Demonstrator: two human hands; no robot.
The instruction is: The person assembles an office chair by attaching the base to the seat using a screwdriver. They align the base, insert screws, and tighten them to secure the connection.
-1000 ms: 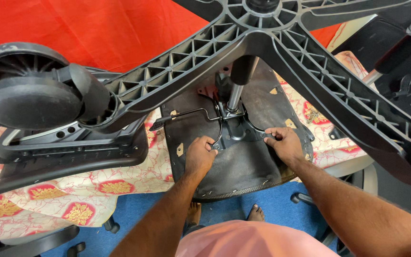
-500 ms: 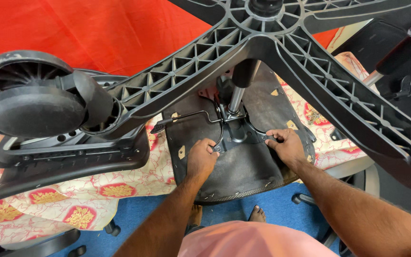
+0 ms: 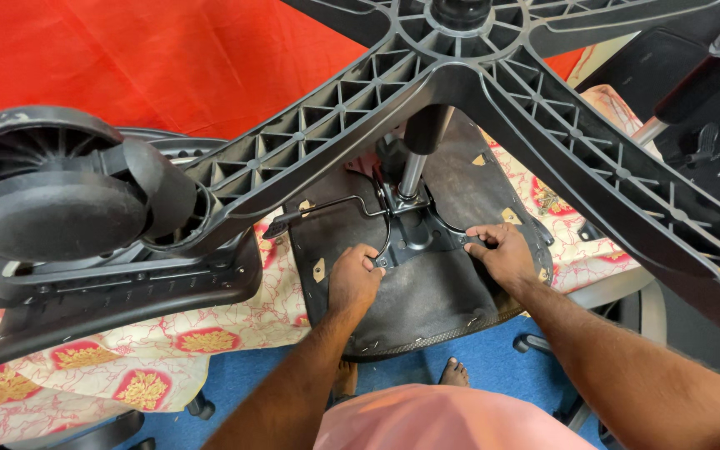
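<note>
Black metal lies under both hands: the left hand [image 3: 353,279] is curled with its fingers closed on the left edge of the black metal mechanism plate [image 3: 414,242], and the right hand [image 3: 502,250] presses its bent fingers on the plate's right edge, gripping it there. That plate sits in the middle of the dark, worn underside of an upturned chair seat [image 3: 427,292], which rests on a cream cloth with red and gold motifs [image 3: 127,367]. A thin black bent lever [image 3: 318,208] runs out from the plate toward the left. From the plate a shiny steel gas-lift column [image 3: 411,171] rises to the grey ribbed plastic star base [image 3: 477,75], whose arms spread across the view above the hands. On the left arm's end sits a large black twin-wheel caster [image 3: 52,187], close to the camera. Behind hangs a red fabric backdrop [image 3: 168,58]; below, blue floor [image 3: 485,358] and the person's bare toes show.
</note>
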